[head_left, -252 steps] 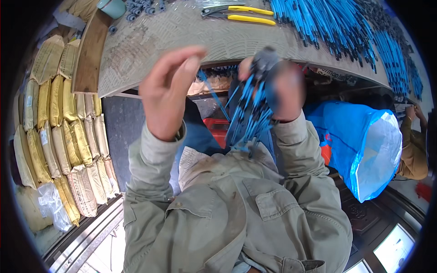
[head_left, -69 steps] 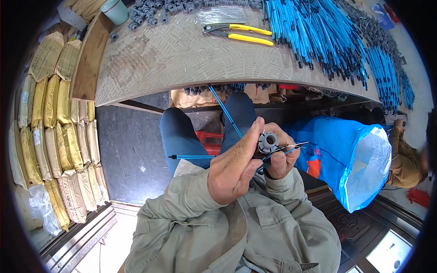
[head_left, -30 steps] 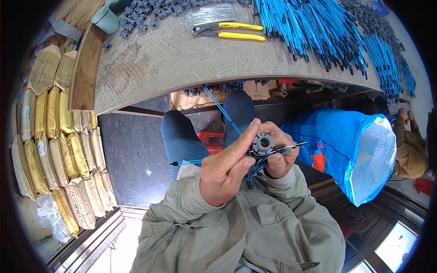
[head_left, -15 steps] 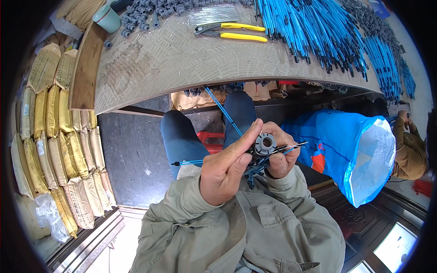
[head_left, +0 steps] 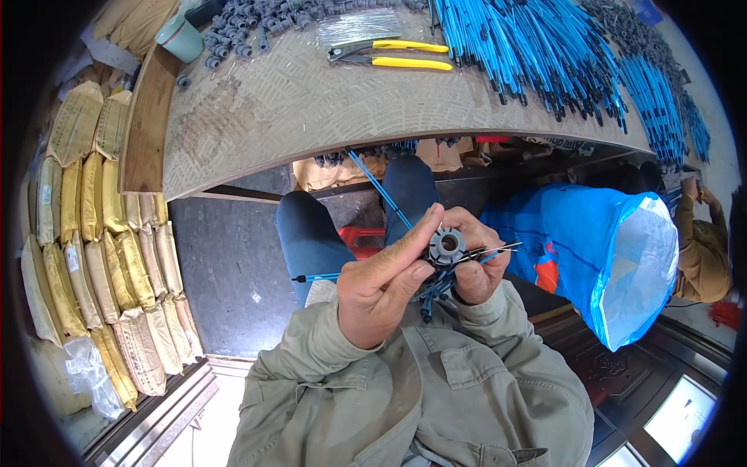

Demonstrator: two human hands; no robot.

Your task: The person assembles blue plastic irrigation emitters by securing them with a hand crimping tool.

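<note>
My left hand (head_left: pixel 381 289) is closed, its long fingers pressed against a grey slotted plastic fitting (head_left: pixel 447 246) with a round hole in its middle. On the other side my right hand (head_left: pixel 480 261) wraps round the same fitting and a cluster of thin blue tubes (head_left: pixel 429 293) with black ends. Several thin metal wires (head_left: pixel 498 249) stick out to the right past its thumb. Other blue tubes (head_left: pixel 375 183) reach out from the hands toward the bench and to the left. The fingers hide how the tubes join the fitting.
On the bench (head_left: pixel 311 105) lie yellow-handled pliers (head_left: pixel 408 65), silver wires (head_left: pixel 359 27), grey fittings (head_left: pixel 257 19) and piled blue tubes (head_left: pixel 529 58). A green cup (head_left: pixel 180 39) stands left. To my right is an open blue sack (head_left: pixel 568 233); another person (head_left: pixel 700 249) sits beyond. Packed bags (head_left: pixel 101 233) line the left.
Both hands and the fitting sit slightly further left in the picture, and the view has shifted a little. The grip looks the same.
</note>
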